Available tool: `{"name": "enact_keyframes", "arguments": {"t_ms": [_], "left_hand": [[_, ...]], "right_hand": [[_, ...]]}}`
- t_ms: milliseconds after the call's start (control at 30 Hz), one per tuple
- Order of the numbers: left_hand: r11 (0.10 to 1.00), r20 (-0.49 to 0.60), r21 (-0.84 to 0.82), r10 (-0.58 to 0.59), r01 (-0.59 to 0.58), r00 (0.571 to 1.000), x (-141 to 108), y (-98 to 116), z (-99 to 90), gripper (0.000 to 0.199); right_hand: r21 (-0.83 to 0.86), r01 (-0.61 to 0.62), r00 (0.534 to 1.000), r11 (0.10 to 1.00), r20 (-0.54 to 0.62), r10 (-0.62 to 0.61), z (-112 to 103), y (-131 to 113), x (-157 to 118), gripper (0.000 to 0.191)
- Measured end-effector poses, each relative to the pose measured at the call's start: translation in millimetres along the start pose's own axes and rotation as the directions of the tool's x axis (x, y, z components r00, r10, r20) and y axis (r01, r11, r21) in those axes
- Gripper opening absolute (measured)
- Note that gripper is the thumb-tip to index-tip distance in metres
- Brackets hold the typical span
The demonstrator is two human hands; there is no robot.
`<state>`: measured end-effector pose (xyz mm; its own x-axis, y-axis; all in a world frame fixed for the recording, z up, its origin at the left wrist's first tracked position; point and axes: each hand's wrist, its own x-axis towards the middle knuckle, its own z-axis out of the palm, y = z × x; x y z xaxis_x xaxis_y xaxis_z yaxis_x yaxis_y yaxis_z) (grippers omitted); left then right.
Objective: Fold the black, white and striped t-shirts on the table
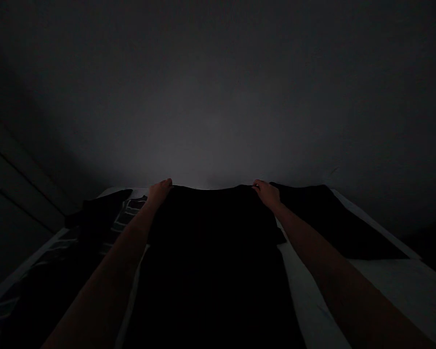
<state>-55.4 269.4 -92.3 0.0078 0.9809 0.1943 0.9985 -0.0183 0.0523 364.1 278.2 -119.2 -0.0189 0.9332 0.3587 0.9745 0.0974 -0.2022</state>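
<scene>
At frame centre, our left hand (160, 190) and right hand (267, 193) pinch the top edge of a broad black cloth garment (218, 252), apparently spreading it; the next move likely needs even tension.

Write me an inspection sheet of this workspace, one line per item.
Surface: pale surface, visible between the cloths.
Job's things: black garment, spread out between the arms; details lost in the dark.
Clutter: striped cloth on the left, with dark fabric beside or over it; another black cloth on the right.
Hands: left hand and right hand grip the garment's far edge.
Cables: nothing seen.
Surroundings: grey wall behind; dim light.
</scene>
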Motion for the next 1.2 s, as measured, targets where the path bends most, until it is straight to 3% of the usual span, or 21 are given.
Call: {"name": "enact_keyframes", "arguments": {"t_ms": [100,200,267,367,533,667,800,900,1033,1133,1200], "left_hand": [[0.999,-0.11,-0.035,-0.006,0.003,0.994,15.0,6.2,-49.8,0.027],[0.984,-0.31,-0.173,-0.005,-0.052,0.951,15.4,11.2,-101.9,0.023],[0.945,-0.407,-0.305,-0.018,-0.118,0.913,1.3,16.5,-131.0,0.019],[0.841,-0.45,-0.503,-0.06,-0.198,0.891,-42.0,35.2,-157.5,0.017],[0.582,-0.399,-0.74,0.025,-0.338,0.917,-138.3,92.4,-162.1,0.023],[0.439,-0.324,-0.829,0.128,-0.346,0.937,-186.2,127.9,-155.2,0.025],[0.393,-0.273,-0.86,0.186,-0.326,0.944,-197.5,144.3,-146.1,0.041],[0.406,-0.322,-0.831,0.206,-0.38,0.924,-195.6,149.2,-142.2,0.019],[0.345,-0.314,-0.857,0.238,-0.382,0.919,-192.8,145.0,-143.8,0.006],[0.292,-0.126,-0.935,0.263,-0.204,0.957,-191.6,138.0,-144.5,0.014],[0.254,0.017,-0.965,0.277,-0.057,0.961,-191.3,135.3,-144.1,0.023]], "right_hand": [[0.022,-0.012,0.988,1.0,-0.151,0.015,-45.0,-9.7,23.6,0.019],[0.162,0.015,0.932,0.987,-0.361,0.045,-97.0,-21.6,36.7,0.019],[0.294,0.058,0.904,0.954,-0.421,0.075,-128.4,-32.9,30.5,0.018],[0.48,0.162,0.911,0.862,-0.409,0.056,-159.6,-58.5,-6.7,0.021],[0.677,0.299,0.921,0.672,-0.39,-0.017,-171.2,-113.3,-102.9,0.025],[0.78,0.282,0.944,0.558,-0.331,-0.015,-172.4,-138.2,-150.7,0.019],[0.789,0.336,0.939,0.515,-0.321,-0.121,-175.3,-147.4,-164.6,0.012],[0.81,0.337,0.94,0.479,-0.263,-0.217,-177.2,-149.6,-167.1,0.01],[0.867,0.191,0.97,0.46,-0.096,-0.223,-180.1,-139.0,-166.9,0.015],[0.948,0.031,0.949,0.317,0.071,-0.306,-183.3,-124.7,-164.9,0.035],[0.979,-0.054,0.921,0.196,0.124,-0.37,-185.8,-118.0,-163.9,0.044]]}}
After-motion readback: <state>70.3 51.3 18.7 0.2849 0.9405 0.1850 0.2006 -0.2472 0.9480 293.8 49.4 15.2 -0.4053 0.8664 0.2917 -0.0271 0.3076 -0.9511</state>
